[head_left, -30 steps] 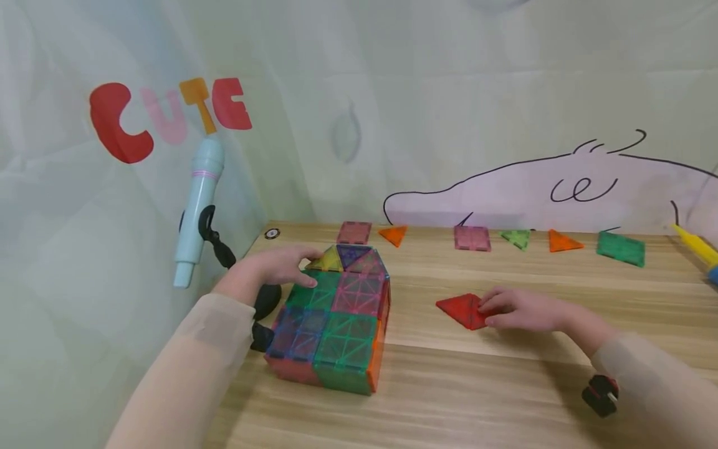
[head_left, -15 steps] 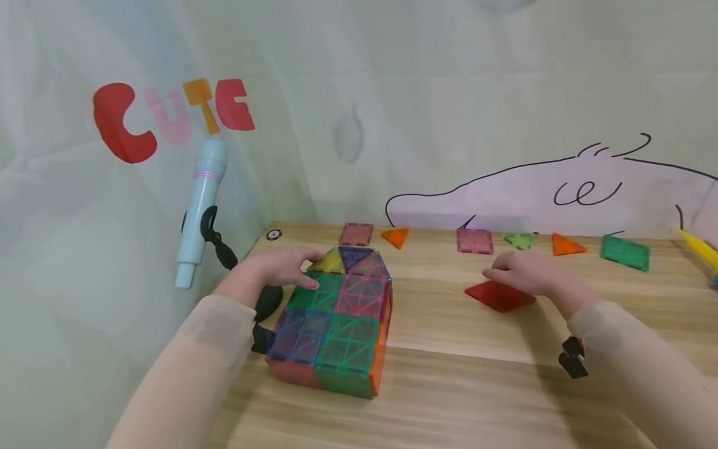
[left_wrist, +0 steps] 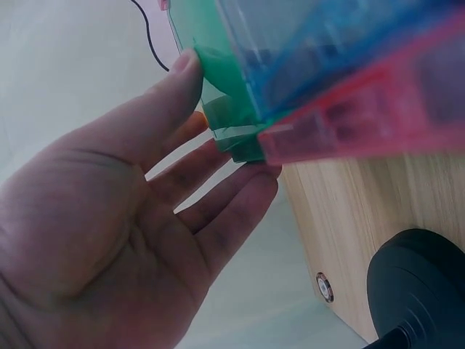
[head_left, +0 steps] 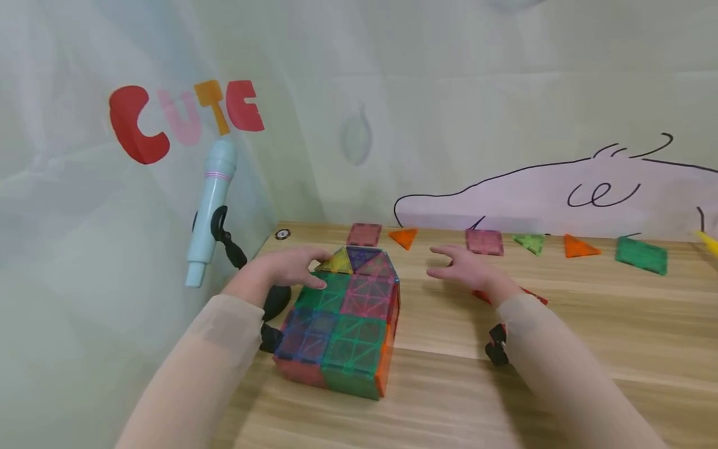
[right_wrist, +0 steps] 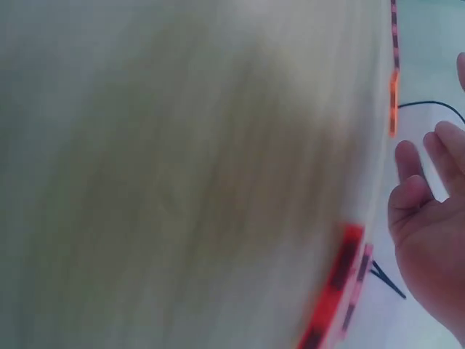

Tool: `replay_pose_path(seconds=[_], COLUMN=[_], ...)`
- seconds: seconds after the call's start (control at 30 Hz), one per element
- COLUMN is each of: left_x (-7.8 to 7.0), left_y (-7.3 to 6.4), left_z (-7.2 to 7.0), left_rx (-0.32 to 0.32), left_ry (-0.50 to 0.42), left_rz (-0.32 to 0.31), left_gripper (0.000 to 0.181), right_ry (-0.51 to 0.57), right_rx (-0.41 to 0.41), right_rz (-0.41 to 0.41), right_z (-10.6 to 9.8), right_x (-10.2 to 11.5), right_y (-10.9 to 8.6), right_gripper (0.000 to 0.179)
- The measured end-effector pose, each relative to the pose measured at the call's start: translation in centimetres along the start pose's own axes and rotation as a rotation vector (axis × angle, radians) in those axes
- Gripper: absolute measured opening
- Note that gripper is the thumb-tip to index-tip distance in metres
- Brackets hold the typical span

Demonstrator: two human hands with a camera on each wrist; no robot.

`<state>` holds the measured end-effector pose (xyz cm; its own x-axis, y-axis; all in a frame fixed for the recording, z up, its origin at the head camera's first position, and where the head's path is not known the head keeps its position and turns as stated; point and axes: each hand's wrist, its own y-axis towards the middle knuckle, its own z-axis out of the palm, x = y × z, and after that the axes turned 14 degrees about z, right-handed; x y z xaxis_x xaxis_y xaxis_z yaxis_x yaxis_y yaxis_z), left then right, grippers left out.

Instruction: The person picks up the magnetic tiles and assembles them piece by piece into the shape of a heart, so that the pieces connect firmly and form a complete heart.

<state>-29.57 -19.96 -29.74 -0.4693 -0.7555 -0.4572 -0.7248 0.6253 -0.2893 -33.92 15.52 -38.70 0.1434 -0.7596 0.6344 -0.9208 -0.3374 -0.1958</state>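
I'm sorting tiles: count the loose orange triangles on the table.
2. One orange triangle lies beside the leftmost loose pink tile; a second orange triangle lies between the light green triangle and the dark green tile. Others may be hidden.

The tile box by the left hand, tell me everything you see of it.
The tile box looks like translucent plastic and sits on the wood-grain table. Its flat top has four squares, green and pink farther, bluish and green nearer; three triangles narrow the far end. The near side is pinkish-red and green; orange and red show on the right. The left hand has its grip at the far left, thumb against green.
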Motion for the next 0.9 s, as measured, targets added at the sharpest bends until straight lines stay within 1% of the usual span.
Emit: replay_pose_path(seconds=[0.2,0.4,0.5,0.7,0.83,0.9], left_x=[0.0,-0.2,-0.3,-0.5,-0.3,0.0], left_y=[-0.1,-0.2,-0.1,0.1,0.0,-0.4], left_z=[-0.1,0.0,-0.1,0.0,0.1,0.0], left_rx=[-0.013,-0.011,-0.012,-0.005,-0.009,-0.012], left_ry=[0.005,-0.011,-0.003,0.020,0.010,0.005], left_rz=[0.019,0.019,0.018,0.018,0.017,0.022], left_gripper=[0.066,0.066,0.066,0.065,0.065,0.065], right_ry=[-0.077,-0.171,-0.173,-0.136,-0.141,-0.160], right_rx=[0.024,0.087,0.091,0.080,0.084,0.095], right_rz=[0.054,0.169,0.220,0.316,0.343,0.336], right_z=[1.4,1.9,2.0,2.2,2.5,2.6], right_x=[1.8,3.4,4.0,4.6,5.0,5.3], right_y=[2.1,3.0,3.1,3.2,3.3,3.4], right_gripper=[0.071,0.074,0.073,0.074,0.074,0.072])
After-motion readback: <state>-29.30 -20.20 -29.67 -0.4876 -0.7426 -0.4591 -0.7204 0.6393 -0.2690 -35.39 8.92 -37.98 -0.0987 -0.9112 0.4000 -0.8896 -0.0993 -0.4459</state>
